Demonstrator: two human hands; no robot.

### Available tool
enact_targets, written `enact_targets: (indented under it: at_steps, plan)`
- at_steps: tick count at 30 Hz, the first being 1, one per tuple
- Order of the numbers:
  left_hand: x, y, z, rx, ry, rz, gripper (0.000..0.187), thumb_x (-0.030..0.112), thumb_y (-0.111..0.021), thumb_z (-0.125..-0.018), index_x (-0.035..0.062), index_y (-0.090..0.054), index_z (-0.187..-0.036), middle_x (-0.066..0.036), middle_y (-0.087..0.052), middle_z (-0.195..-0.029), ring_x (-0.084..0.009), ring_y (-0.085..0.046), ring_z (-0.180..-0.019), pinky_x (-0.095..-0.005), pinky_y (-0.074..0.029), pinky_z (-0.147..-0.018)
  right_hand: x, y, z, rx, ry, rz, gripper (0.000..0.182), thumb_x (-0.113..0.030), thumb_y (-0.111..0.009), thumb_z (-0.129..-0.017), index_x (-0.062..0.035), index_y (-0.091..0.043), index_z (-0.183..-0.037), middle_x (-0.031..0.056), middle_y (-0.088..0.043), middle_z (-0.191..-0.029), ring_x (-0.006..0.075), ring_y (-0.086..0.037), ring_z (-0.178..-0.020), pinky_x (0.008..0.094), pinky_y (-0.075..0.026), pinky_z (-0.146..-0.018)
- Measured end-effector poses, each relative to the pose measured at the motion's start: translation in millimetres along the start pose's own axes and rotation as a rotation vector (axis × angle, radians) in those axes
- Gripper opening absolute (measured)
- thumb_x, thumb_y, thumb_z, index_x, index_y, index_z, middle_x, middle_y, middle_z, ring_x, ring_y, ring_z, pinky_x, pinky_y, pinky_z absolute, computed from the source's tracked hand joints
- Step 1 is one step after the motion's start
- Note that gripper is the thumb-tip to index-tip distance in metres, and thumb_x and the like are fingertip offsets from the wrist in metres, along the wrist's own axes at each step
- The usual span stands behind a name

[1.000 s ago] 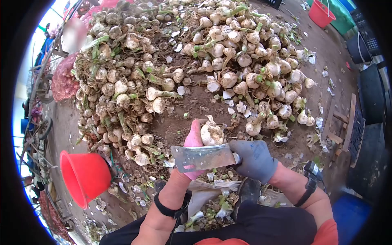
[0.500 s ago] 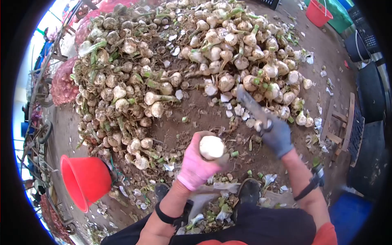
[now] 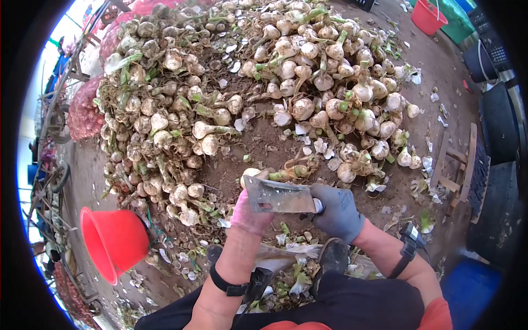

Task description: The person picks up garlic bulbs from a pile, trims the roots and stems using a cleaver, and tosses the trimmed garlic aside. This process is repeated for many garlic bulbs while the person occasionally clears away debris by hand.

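The left hand point(image 3: 250, 212), in a pink glove, has its fingers curled around a garlic bulb point(image 3: 251, 174), of which only the pale top and a green stalk point(image 3: 289, 174) running off to the right show above the blade; the forearm rises steeply from the lower edge with a black band at the wrist. The right hand point(image 3: 338, 212), in a grey glove, is clenched on the handle of a cleaver point(image 3: 278, 197), whose broad flat blade lies level across the left fingers and just below the bulb, its tip pointing left. The right forearm comes in from the lower right, bent at the wrist, with a black strap on it. Both hands hang over bare brown ground point(image 3: 264, 143) strewn with skins and cut stalks. Beyond them a large heap of garlic point(image 3: 231, 82) curves around the far side. A red bucket point(image 3: 113, 239) lies on its side well to the left, and another red bucket point(image 3: 429, 16) stands far off at the top right.
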State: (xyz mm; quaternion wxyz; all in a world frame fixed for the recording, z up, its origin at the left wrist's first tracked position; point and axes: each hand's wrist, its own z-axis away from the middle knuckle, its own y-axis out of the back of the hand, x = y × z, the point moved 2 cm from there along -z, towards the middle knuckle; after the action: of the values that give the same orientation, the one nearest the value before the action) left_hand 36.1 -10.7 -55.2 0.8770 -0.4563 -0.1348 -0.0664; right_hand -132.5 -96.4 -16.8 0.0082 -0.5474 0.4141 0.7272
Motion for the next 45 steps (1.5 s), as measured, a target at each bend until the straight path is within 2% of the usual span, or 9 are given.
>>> enact_targets:
  at_steps: [8,9,14,20,27,32,37,41,45]
  plan:
    - [11,-19,10,-0.067,-0.182,0.132,0.014,0.003,-0.057,-0.089,-0.0010,-0.058,-0.103,-0.016,-0.065,-0.099,-0.0284,-0.065,-0.097,-0.0482,-0.051,-0.098,94,11,-17,0.120,-0.357,0.208,0.018,-0.012,-0.069,-0.076,-0.0080,-0.066,-0.093,0.0170,-0.066,-0.079,0.0335,-0.066,-0.075,0.0384,-0.053,-0.067]
    - [19,-9,-6,-0.080,-0.225,0.046,0.017,0.003,-0.061,-0.087,0.0008,-0.058,-0.103,-0.012,-0.065,-0.100,-0.0257,-0.064,-0.099,-0.0444,-0.048,-0.101,81,8,-6,0.180,-0.370,0.051,0.013,-0.007,-0.069,-0.076,-0.0054,-0.063,-0.087,0.0129,-0.066,-0.075,0.0249,-0.064,-0.071,0.0348,-0.051,-0.065]
    - [49,-95,-10,-0.251,-0.417,-0.512,0.071,0.013,-0.075,-0.080,0.0064,-0.039,-0.140,-0.012,-0.051,-0.131,-0.0236,-0.054,-0.117,-0.0382,-0.042,-0.104,89,-12,-9,0.164,-0.431,-0.306,0.018,-0.008,-0.075,-0.075,-0.0003,-0.063,-0.087,0.0067,-0.067,-0.073,0.0128,-0.060,-0.068,0.0312,-0.049,-0.062]
    - [122,45,-61,1.076,-0.842,-1.737,0.065,0.019,-0.090,-0.060,0.0099,-0.056,-0.115,-0.017,-0.048,-0.116,-0.0293,-0.054,-0.097,-0.0368,-0.048,-0.090,79,-17,-9,0.099,-0.388,-0.336,0.017,-0.009,-0.075,-0.078,-0.0014,-0.061,-0.083,0.0053,-0.063,-0.070,0.0118,-0.057,-0.066,0.0297,-0.048,-0.062]
    - [78,28,-39,0.501,-0.681,-1.016,0.051,-0.004,-0.077,-0.067,0.0071,-0.052,-0.111,-0.015,-0.054,-0.113,-0.0194,-0.057,-0.100,-0.0331,-0.052,-0.089,63,-17,-11,0.050,-0.387,-0.299,0.018,-0.012,-0.074,-0.079,-0.0024,-0.060,-0.084,0.0067,-0.063,-0.070,0.0131,-0.057,-0.067,0.0306,-0.047,-0.062]
    - [32,9,13,-0.095,-0.262,-0.182,0.050,0.037,-0.054,-0.090,0.0090,-0.050,-0.132,-0.010,-0.060,-0.122,-0.0279,-0.060,-0.106,-0.0394,-0.049,-0.094,38,-4,-4,0.066,-0.323,-0.323,0.013,-0.004,-0.073,-0.081,-0.0021,-0.060,-0.085,0.0010,-0.062,-0.074,0.0084,-0.055,-0.069,0.0268,-0.046,-0.063]
    - [22,-18,24,-0.117,-0.083,0.042,0.042,0.032,-0.055,-0.091,0.0109,-0.052,-0.128,-0.009,-0.059,-0.120,-0.0212,-0.060,-0.105,-0.0339,-0.050,-0.087,6,3,-1,0.134,-0.081,-0.244,0.016,-0.008,-0.071,-0.081,-0.0016,-0.062,-0.092,0.0073,-0.060,-0.070,0.0100,-0.052,-0.064,0.0289,-0.046,-0.060]
    - [9,-20,21,-0.040,-0.189,-0.215,0.060,0.005,-0.073,-0.077,0.0138,-0.045,-0.130,-0.006,-0.060,-0.111,-0.0197,-0.062,-0.097,-0.0331,-0.053,-0.085,-3,7,-7,0.131,-0.014,-0.104,0.029,-0.012,-0.072,-0.076,-0.0080,-0.065,-0.103,0.0171,-0.067,-0.081,0.0353,-0.067,-0.074,0.0382,-0.052,-0.064]
    - [4,-28,30,0.031,-0.242,-0.179,0.062,0.004,-0.073,-0.075,0.0153,-0.045,-0.129,-0.006,-0.063,-0.106,-0.0183,-0.062,-0.091,-0.0284,-0.051,-0.073,18,9,-7,0.098,0.026,-0.197,0.028,-0.015,-0.073,-0.076,-0.0065,-0.065,-0.102,0.0176,-0.067,-0.080,0.0320,-0.068,-0.074,0.0387,-0.052,-0.063]
